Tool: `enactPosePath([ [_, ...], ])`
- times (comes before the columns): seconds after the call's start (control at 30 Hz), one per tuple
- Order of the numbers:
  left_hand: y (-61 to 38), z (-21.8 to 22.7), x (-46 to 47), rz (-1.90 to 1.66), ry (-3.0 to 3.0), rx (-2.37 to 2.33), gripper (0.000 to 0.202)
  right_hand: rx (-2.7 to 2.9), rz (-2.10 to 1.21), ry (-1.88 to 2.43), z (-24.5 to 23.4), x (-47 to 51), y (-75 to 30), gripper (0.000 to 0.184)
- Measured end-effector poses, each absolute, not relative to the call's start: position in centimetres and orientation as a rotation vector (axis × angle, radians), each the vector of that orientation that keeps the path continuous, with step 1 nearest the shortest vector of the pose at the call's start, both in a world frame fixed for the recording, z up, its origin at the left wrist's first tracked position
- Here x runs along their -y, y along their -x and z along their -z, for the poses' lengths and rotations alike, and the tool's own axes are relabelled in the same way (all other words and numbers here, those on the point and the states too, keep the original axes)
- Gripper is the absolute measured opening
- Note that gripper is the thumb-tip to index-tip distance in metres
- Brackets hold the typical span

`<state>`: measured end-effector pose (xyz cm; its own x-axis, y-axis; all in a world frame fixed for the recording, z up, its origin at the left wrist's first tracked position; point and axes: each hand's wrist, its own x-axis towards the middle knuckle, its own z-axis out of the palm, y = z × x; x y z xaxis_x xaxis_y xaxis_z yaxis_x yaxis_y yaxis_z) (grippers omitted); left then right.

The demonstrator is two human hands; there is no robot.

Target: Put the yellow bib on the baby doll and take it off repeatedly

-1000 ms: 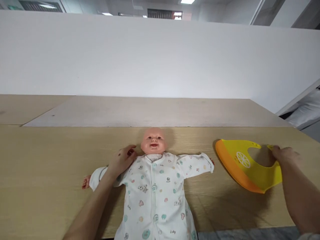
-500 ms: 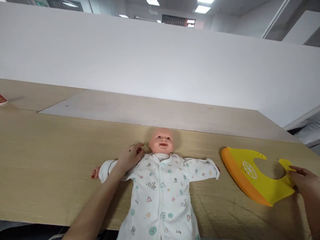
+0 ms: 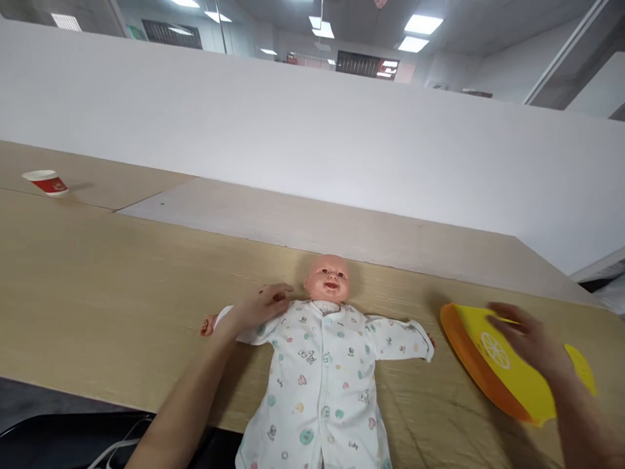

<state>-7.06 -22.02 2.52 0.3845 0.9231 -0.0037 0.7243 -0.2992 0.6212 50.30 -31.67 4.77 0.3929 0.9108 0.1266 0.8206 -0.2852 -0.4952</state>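
A baby doll lies on its back in the middle of the table, arms spread, wearing a white snap-front sleepsuit with small coloured prints. My left hand rests at the doll's shoulder on the left side, fingers loosely stretched toward its head and holding nothing. To the right of the doll is a yellow bib with an orange pocket edge and a white citrus-slice print. Over the bib's upper part hovers or rests my right hand, somewhat blurred, its fingers apart; whether it touches the bib I cannot tell.
A red and white paper cup stands far left on the wooden table. A white partition rises behind the table. At lower left, a black chair with a white cable shows below the table's edge.
My right hand has let go of the bib's right strap and moved left across the bib. My left hand stays by the doll's shoulder. The view has shifted, bringing the cup fully in.
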Motion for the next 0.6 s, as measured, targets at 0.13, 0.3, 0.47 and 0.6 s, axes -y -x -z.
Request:
enactPosePath([
  [0.13, 10.0, -2.9, 23.7, -0.511, -2.043, -1.351, 0.053, 2.091, -0.538, 1.737, -5.3, 30.0, -38.6, 0.061],
  [0.3, 11.5, -2.9, 25.2, -0.458, -2.162, -1.322, 0.069, 2.366, -0.665, 1.523, -3.7, 28.5, -33.3, 0.068],
  [0.47, 11.0, -1.6, 24.8, -0.408, -2.200, -1.530, 0.062, 2.325, -0.698, 1.652, -2.3, 28.4, -33.6, 0.064],
  [0.6, 10.8, -1.3, 24.1, -0.460, -2.220, -1.562, 0.054, 2.282, -0.650, 1.672, -1.9, 28.7, -33.7, 0.052],
])
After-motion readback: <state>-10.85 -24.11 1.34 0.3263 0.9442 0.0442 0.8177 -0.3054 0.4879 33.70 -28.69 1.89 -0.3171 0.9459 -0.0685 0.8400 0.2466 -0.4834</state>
